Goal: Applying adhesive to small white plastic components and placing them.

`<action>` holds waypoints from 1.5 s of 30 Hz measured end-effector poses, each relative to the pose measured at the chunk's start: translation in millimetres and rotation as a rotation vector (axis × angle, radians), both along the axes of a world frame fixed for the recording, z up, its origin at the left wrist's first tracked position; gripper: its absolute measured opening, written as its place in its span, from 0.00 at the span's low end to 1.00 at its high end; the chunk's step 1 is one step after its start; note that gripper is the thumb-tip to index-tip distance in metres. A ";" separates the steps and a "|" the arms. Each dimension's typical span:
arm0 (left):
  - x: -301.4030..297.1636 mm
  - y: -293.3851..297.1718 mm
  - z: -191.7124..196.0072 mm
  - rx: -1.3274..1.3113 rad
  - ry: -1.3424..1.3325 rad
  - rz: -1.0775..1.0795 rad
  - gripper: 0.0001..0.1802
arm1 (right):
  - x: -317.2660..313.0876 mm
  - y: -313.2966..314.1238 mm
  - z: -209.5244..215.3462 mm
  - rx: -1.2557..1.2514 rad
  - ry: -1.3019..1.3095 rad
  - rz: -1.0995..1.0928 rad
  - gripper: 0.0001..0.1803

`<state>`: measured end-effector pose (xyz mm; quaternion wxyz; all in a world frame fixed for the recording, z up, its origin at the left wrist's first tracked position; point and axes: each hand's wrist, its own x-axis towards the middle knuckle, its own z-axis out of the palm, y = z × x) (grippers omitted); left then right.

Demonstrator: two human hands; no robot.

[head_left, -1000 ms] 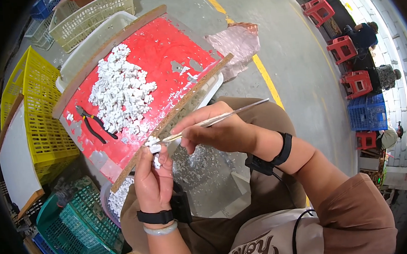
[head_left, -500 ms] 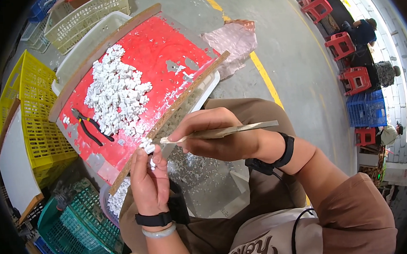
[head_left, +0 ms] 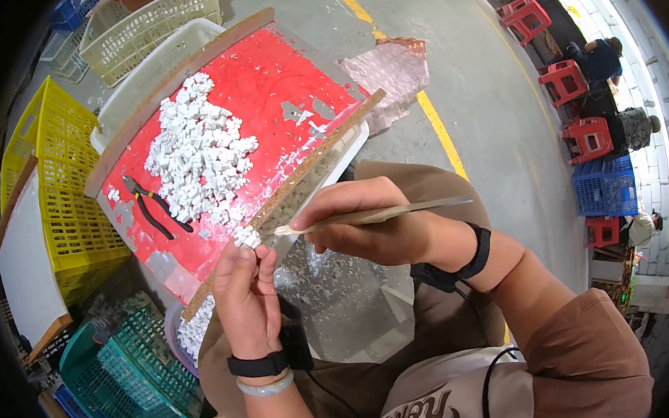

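My left hand (head_left: 249, 295) pinches a small white plastic-looking piece (head_left: 246, 236) between thumb and fingertips at the near edge of a red board. My right hand (head_left: 362, 221) is closed round a slim knife (head_left: 396, 211) with a worn, pale handle. Its long end points back over my right wrist, while the thin tip reaches close to the white piece; whether they touch I cannot tell. A heap of similar white pieces (head_left: 197, 152) lies on the red board (head_left: 272, 67). Left of the heap rest cutting pliers (head_left: 150, 205) with black and yellow handles, jaws pointing away.
Wooden strips (head_left: 316, 160) edge the board. White scraps litter a grey sheet (head_left: 340, 293) across my lap. Yellow (head_left: 64, 172) and green (head_left: 130, 375) baskets stand left, cream crates (head_left: 148, 36) behind. Crumpled pink paper (head_left: 388, 79) lies on the floor. Red stools (head_left: 526, 19) and other people are far right.
The view has shifted slightly, so the board sits a little further right. The white piece seems turned in my left fingertips, and the knife tip stays close beside it.
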<state>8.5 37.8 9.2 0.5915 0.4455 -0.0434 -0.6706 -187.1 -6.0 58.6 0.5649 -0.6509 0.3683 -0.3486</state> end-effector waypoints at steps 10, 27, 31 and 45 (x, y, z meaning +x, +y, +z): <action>-2.9 1.1 1.9 -0.038 -0.023 -0.029 0.08 | 7.4 1.8 -1.4 -0.109 0.093 0.009 0.10; -9.9 0.6 -8.2 -0.067 -0.140 -0.110 0.12 | 11.4 2.8 4.3 -0.779 0.304 0.083 0.08; -7.0 -0.8 -15.2 -0.024 -0.188 -0.066 0.08 | 7.7 2.7 16.9 -0.758 0.286 0.044 0.08; 6.3 7.4 -0.4 0.107 0.160 -0.108 0.14 | 98.8 -78.7 -92.8 -0.030 0.663 0.147 0.12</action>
